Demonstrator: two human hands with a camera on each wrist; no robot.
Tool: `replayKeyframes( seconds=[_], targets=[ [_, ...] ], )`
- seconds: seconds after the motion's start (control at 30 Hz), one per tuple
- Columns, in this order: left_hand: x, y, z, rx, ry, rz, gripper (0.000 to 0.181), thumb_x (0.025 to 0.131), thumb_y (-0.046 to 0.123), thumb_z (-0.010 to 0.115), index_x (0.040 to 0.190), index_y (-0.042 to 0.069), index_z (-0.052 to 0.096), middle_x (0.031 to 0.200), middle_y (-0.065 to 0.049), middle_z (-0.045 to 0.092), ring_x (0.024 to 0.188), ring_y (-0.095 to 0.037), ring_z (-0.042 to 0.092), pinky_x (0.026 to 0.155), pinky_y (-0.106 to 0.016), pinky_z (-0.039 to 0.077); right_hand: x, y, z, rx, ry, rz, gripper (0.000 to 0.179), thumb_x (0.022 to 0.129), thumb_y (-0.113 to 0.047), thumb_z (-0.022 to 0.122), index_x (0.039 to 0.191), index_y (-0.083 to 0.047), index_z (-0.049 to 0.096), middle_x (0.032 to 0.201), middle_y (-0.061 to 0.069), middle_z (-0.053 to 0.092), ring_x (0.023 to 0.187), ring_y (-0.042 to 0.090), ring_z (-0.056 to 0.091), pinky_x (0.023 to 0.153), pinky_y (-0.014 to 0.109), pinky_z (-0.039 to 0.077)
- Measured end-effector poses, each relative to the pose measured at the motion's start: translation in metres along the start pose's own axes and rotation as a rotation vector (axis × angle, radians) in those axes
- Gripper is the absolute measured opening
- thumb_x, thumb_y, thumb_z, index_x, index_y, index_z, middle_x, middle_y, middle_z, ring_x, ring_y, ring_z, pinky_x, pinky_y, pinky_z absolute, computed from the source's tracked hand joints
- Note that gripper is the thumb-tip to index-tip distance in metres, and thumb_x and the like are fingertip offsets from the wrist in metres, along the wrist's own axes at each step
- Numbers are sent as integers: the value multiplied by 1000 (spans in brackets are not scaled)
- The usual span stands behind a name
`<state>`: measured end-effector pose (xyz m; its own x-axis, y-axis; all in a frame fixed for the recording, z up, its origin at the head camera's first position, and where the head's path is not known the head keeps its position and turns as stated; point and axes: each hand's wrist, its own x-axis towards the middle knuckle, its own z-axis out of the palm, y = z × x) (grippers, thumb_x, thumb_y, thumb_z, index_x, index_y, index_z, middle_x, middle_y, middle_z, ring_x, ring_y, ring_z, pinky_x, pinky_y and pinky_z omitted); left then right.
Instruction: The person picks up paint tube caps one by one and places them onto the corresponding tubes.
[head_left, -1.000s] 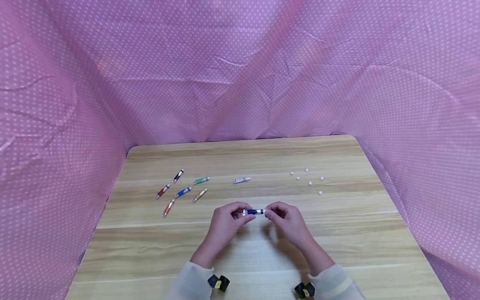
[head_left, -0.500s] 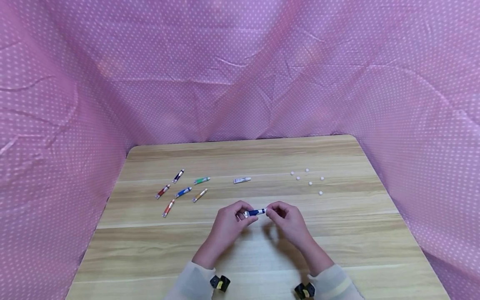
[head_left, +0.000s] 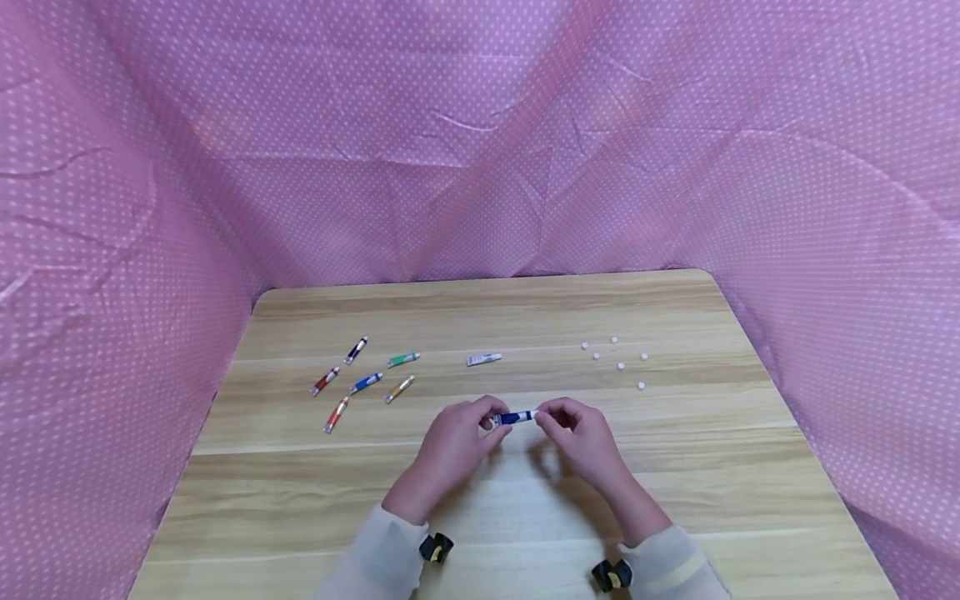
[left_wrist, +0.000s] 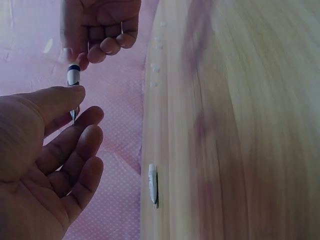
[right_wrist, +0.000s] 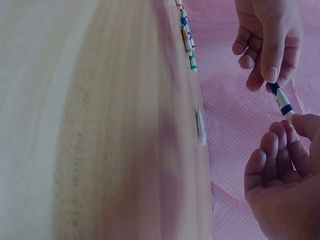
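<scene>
A small dark-blue paint tube (head_left: 515,417) with a white label is held above the table between both hands. My left hand (head_left: 459,437) pinches its flat end between thumb and fingers. At the other end, the thumb and forefinger of my right hand (head_left: 583,440) pinch the white capped tip, which the fingers mostly hide in the head view. In the right wrist view, the tube (right_wrist: 281,101) slants from the left hand's thumb down to the right fingertips. Beyond the hands, a white paint tube (head_left: 483,359) lies on the table.
Several paint tubes lie at the left of the wooden table (head_left: 480,317), among them a green tube (head_left: 403,359), a red tube (head_left: 325,381) and a yellow-brown tube (head_left: 400,389). Several small white caps (head_left: 620,367) are scattered at the right. A pink dotted cloth (head_left: 480,167) hangs around the table.
Both hands have shifted slightly right and away from me with the blue tube between them. The tube's capped end has tilted up a little in the head view.
</scene>
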<state>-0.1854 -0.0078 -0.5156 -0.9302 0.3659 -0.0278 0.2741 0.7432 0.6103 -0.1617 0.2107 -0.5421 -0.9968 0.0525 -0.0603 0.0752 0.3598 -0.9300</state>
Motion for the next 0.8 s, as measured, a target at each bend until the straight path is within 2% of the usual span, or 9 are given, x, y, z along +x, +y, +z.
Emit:
replayKeyframes(
  seconds=[0.17, 0.27, 0.57, 0.7, 0.8],
  targets=[
    [5, -2, -1, 11, 32, 29, 15, 100, 35, 81, 114, 30, 77, 111, 11, 68, 93, -8, 64, 80, -26, 55, 1, -2, -3, -22, 0, -28, 10, 100, -14, 79, 107, -8, 80, 98, 8, 80, 87, 12, 66, 75, 22, 54],
    [8, -3, 0, 7, 44, 33, 15, 99, 34, 82, 113, 30, 78, 111, 11, 65, 94, -8, 64, 79, -25, 56, 3, -1, -5, -34, -11, -41, 10, 100, -15, 79, 108, -9, 81, 100, 8, 81, 88, 12, 67, 75, 22, 54],
    [21, -15, 7, 23, 17, -25, 17, 100, 33, 80, 116, 28, 75, 114, 9, 66, 95, -10, 62, 81, -28, 56, 10, 5, -19, -116, 6, -51, 14, 102, -20, 78, 113, -12, 82, 106, 6, 82, 96, 15, 71, 84, 24, 56],
    [28, -25, 11, -4, 5, -57, 16, 102, 32, 78, 116, 27, 73, 118, 7, 66, 94, -11, 60, 83, -31, 56, 12, 8, -27, -110, 28, -46, 16, 102, -19, 78, 115, -10, 80, 108, 8, 81, 98, 15, 70, 85, 22, 57],
    [36, -34, 15, -7, 7, -59, 16, 102, 31, 78, 117, 25, 73, 119, 5, 66, 93, -12, 60, 82, -32, 56, 13, 10, -33, -93, 48, -32, 18, 101, -18, 78, 116, -8, 80, 110, 10, 81, 97, 13, 70, 85, 21, 56]
  ],
)
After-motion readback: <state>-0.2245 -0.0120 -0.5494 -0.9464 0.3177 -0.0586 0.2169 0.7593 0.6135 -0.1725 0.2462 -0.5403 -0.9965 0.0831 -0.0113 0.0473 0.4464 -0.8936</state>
